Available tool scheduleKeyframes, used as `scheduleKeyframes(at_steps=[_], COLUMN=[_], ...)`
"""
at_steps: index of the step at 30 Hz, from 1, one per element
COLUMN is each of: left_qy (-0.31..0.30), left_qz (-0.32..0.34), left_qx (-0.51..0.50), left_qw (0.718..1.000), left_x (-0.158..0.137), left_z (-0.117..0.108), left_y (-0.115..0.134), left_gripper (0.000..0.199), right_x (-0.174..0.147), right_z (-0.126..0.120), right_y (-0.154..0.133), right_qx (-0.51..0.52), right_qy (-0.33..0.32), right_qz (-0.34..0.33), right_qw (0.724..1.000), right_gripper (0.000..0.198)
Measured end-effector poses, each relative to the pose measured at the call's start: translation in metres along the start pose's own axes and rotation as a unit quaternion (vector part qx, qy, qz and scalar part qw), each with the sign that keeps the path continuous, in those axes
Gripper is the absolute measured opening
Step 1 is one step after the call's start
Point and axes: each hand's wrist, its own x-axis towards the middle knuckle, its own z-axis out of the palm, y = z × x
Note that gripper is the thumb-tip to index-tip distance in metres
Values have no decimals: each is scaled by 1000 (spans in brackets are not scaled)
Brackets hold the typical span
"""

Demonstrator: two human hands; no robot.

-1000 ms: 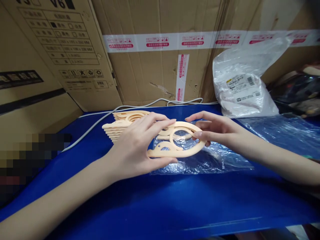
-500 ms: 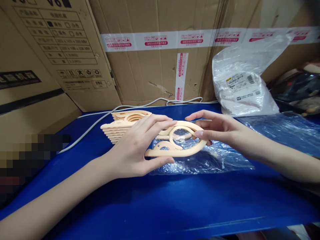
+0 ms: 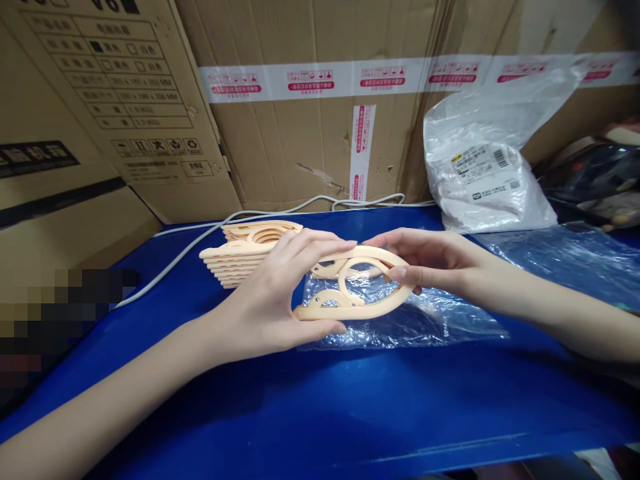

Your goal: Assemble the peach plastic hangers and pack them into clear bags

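Both hands hold a peach-coloured plastic folding hanger (image 3: 373, 310), folded into a loop with a round ring inside, above a clear plastic bag (image 3: 435, 323). My left hand (image 3: 280, 293) grips its left end, fingers along the upper arm and thumb under the lower one. At the rounded right end, my right hand (image 3: 435, 260) pinches it between thumb and fingers; some of those fingertips are hidden behind it. Behind my left hand lies a neat stack of similar folding hangers (image 3: 235, 263), partly covered by that hand.
Cardboard boxes (image 3: 300, 133) wall off the back and left of the blue table (image 3: 320, 413). A white plastic parcel bag (image 3: 485, 180) stands at back right, with more clear plastic (image 3: 575, 260) before it. A pale cable (image 3: 200, 237) runs along the back and left.
My right fingers have closed in on the hanger's upper edge. The hanger has shifted slightly down, and its inner pieces sit a little differently. The stack stays put.
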Motion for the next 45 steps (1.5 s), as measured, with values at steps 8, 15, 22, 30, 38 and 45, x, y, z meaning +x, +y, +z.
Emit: scheduleKeyframes(at_steps=[8, 15, 22, 30, 38, 45], left_qy=[-33, -55, -47, -40, -6, -20], left_qz=[-30, -44, -43, -34, -2, -13], left_qx=[30, 40, 61, 100, 136, 155], left_qw=[999, 997, 996, 994, 991, 988], left_x=[0, 0, 1, 1, -1, -3], left_z=[-2, 0, 2, 2, 10, 14], left_y=[2, 3, 5, 5, 13, 17], left_gripper=[80, 83, 79, 75, 67, 88], right_x=[-2, -3, -3, -2, -5, -7], right_z=[-1, -1, 0, -1, 14, 4], right_y=[4, 1, 4, 8, 5, -4], right_qx=[-37, -60, -45, -153, -433, -523], right_qy=[-14, -30, -35, 0, 52, 66], right_qz=[-27, -26, -35, -58, -252, -241], right_qw=[999, 997, 998, 987, 864, 815], right_gripper=[44, 44, 44, 45, 79, 71])
